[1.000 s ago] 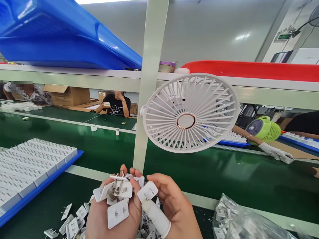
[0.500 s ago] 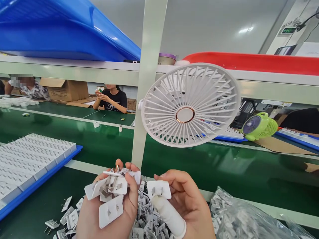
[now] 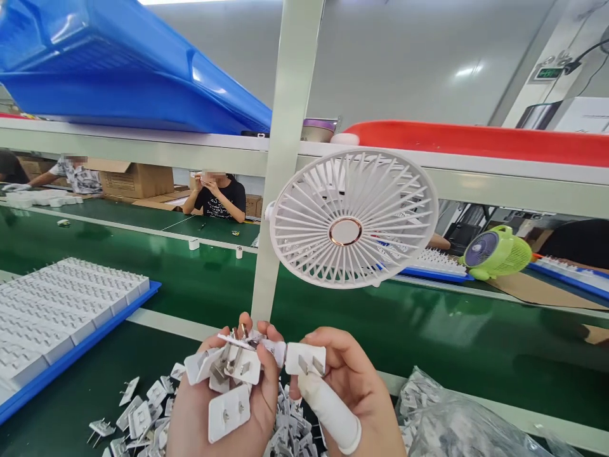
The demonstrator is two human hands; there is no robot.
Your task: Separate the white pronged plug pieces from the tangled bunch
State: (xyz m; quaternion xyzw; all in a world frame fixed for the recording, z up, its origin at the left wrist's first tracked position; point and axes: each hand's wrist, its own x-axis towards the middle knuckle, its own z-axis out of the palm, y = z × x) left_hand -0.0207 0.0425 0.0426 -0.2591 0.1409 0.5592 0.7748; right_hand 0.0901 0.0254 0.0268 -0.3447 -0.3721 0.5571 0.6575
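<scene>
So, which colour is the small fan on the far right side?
Light green fan with a purple-blue front; the head view shows it.

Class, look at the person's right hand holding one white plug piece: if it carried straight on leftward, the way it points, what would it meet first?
Most likely the bunch of white plug pieces cupped in the left hand. The right hand holds its single plug piece almost against that bunch, though depth is unclear.

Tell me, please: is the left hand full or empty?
Full. The left hand cups a heap of white plug plates, prongs up; the right hand pinches one plate.
</scene>
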